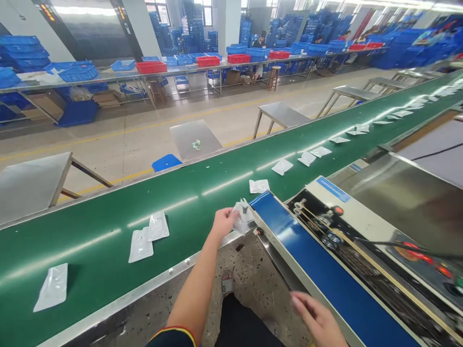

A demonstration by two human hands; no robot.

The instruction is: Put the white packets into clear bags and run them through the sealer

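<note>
My left hand is closed on white packets, pinched between thumb and fingers above the near edge of the green conveyor belt. They are beside the end of a narrow blue belt; how many the hand holds is hard to tell. Low in the view, my right hand is beside the blue belt's pale side rail, fingers loosely apart and holding nothing visible. Just past the held packets, a flat white packet lies on the green belt. To the left lie two overlapping packets and a single one.
More packets trail off along the belt to the right. The machine's exposed rollers and cords flank the blue belt. Steel tables stand across the green belt. Farther back, blue and red bins line a long bench, with people behind it.
</note>
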